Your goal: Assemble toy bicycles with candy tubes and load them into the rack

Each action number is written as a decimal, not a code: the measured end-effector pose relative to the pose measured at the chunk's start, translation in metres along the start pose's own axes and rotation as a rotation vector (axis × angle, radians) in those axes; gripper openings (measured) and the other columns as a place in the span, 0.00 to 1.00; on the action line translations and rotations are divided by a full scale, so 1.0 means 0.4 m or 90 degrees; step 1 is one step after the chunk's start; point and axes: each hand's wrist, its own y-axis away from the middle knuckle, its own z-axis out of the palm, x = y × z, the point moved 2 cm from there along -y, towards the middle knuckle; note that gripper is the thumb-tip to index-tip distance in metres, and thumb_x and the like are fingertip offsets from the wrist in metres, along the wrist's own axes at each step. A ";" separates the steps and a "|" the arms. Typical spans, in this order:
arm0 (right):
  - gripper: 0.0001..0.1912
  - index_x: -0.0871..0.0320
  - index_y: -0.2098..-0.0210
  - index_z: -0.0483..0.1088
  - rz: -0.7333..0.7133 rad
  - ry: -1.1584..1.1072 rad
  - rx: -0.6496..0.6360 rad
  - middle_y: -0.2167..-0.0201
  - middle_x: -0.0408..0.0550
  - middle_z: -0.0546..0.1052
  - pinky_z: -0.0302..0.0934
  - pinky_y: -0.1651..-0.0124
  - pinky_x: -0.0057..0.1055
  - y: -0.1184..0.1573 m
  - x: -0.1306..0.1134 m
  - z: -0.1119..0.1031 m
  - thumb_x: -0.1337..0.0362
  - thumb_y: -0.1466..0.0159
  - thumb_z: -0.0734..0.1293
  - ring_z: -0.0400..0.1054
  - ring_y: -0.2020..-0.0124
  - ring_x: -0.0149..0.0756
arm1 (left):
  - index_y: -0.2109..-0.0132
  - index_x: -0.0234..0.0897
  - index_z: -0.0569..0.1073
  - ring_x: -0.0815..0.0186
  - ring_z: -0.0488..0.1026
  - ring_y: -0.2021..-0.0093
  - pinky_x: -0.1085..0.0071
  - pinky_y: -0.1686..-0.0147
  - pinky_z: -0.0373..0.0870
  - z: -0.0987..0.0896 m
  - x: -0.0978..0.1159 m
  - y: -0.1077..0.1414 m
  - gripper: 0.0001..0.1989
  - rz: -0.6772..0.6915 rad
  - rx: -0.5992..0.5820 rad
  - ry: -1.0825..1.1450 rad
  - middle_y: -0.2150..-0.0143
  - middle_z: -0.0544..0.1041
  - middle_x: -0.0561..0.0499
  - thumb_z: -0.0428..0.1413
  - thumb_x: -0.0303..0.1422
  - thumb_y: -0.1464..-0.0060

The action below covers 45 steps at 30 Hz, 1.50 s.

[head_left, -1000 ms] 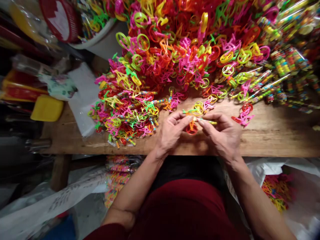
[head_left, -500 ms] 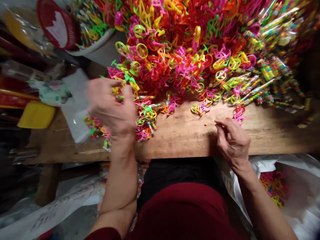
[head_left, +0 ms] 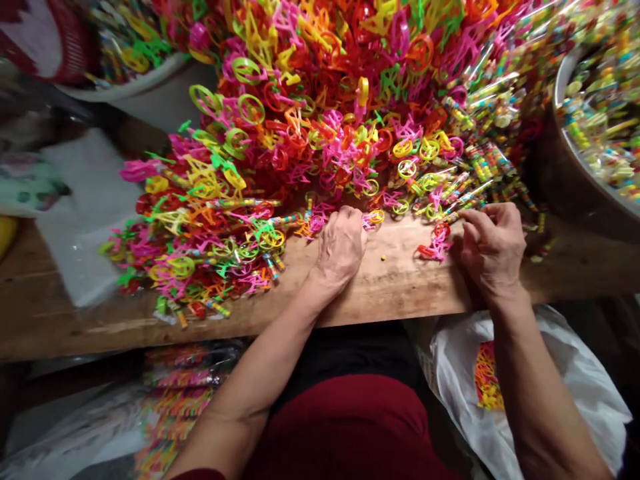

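Swung rightward, the left hand (head_left: 342, 245) curls fingers beside a pink toy (head_left: 369, 221), long axis crosswise, yellow wheel (head_left: 377, 216) right.

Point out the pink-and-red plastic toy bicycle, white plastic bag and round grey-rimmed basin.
Pink-and-red plastic toy bicycle (head_left: 441, 245): head view, pink frame.
White plastic bag (head_left: 575, 355): head view, right side.
Round grey-rimmed basin (head_left: 563, 181): head view, dark outer wall.

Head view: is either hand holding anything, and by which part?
It cannot be told. The left hand is at a pink-and-yellow plastic piece, fingertips hidden; the right hand is curled near the wrapped tubes, with no clear grip visible.
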 end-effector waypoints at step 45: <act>0.07 0.53 0.54 0.76 0.157 -0.572 -0.076 0.62 0.46 0.82 0.73 0.59 0.32 0.126 -0.229 0.038 0.62 0.32 0.69 0.78 0.63 0.35 | 0.57 0.30 0.76 0.68 0.79 0.74 0.73 0.72 0.78 0.011 0.057 0.142 0.22 -0.313 -0.383 1.204 0.68 0.80 0.50 0.71 0.42 0.51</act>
